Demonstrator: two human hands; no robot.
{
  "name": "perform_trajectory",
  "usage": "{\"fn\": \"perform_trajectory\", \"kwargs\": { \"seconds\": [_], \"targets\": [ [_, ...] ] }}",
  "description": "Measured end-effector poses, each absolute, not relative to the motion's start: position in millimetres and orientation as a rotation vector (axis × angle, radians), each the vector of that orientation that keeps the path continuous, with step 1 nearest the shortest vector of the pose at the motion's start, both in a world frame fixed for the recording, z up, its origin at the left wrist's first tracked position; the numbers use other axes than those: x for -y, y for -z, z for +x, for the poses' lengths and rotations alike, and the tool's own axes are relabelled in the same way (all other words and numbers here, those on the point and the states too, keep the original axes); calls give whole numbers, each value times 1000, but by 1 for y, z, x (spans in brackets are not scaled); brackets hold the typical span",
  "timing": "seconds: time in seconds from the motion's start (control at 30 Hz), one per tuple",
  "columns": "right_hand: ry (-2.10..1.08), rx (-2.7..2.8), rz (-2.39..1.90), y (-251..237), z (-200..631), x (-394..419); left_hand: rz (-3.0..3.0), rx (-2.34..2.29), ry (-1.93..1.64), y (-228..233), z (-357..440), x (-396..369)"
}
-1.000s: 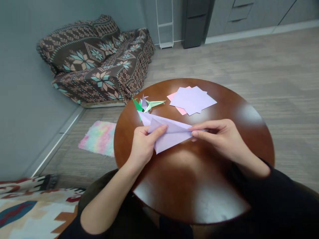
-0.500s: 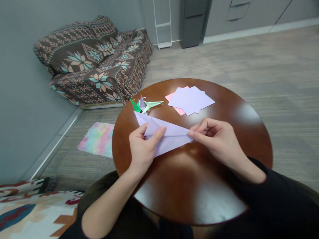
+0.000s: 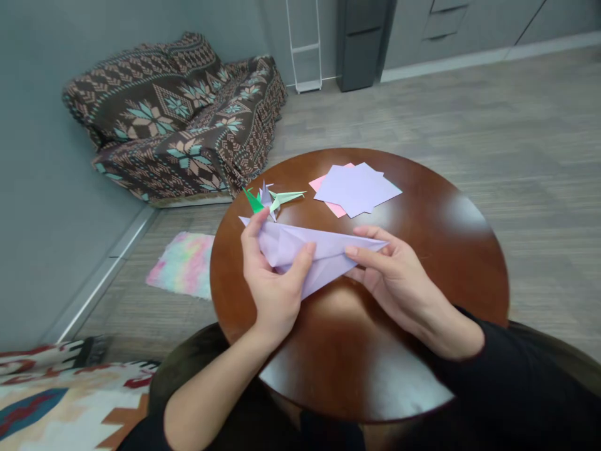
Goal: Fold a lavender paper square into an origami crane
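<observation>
Floor (image 3: 539,156): grey-brown, streaked, beyond and right of the fingers.
Wall (image 3: 37,156): grey, far left of the fingers.
Cabinets (image 3: 460,31): pale grey, with dark drawer grips, far beyond the right fingers.
Sofa (image 3: 154,125): under a brown throw with pale-blue and beige star motifs; beyond and left of the fingers.
Desk (image 3: 357,351): 1, round, glossy reddish-brown, light reflected on the top; below the fingers.
Dark upright unit (image 3: 361,59): 1, beyond the fingers.
Patterned cloth (image 3: 61,401): cream, red, blue, orange; near side, left of the fingers.
White rack (image 3: 306,66): 1, beside the dark unit.
Fluffy rug (image 3: 181,263): pastel, on the floor, left of the fingers.
Paper stack (image 3: 357,188): lilac on pink, sheets fanned; just beyond the right fingers.
Lilac folded sheet (image 3: 328,245): 1, long, pointed, held above the desk between 2 hands. Left hand (image 3: 277,269): fingers closed around its left part, thumb in front. Right hand (image 3: 399,282): fingers pinching its right part near the tip.
Folded paper figures (image 3: 285,198): at least 3, green, lilac, pale green; just beyond the left fingers.
</observation>
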State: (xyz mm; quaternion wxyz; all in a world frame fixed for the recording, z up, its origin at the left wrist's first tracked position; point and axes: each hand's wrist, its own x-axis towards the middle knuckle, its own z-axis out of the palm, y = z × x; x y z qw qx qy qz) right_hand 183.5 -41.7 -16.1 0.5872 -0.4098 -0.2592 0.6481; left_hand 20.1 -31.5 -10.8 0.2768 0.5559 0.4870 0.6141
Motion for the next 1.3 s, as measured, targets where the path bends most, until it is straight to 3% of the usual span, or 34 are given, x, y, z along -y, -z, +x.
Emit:
{"fn": "perform_trajectory", "kwargs": {
  "seconds": [0.13,0.23,0.4,0.47,1.0,1.3],
  "targets": [
    [-1278,653,-1012,21,207,26,1307,-966,-1609,8,9,18],
    [-1302,868,-1138,22,225,17,1376,-1059,-1716,-3,-6,4],
    [-1521,1222,-1195,11,219,24,1519,-1012,-727,-20,-13,9],
    [-1509,1273,-1195,8,212,29,1496,-994,-567,-18,-9,16],
    [-1239,1684,-1344,15,216,34,1597,-924,-337,4,-19,-4],
    [-1416,1492,-1333,12,220,34,1608,-937,-288,-1,-24,-6]
  ]
}}
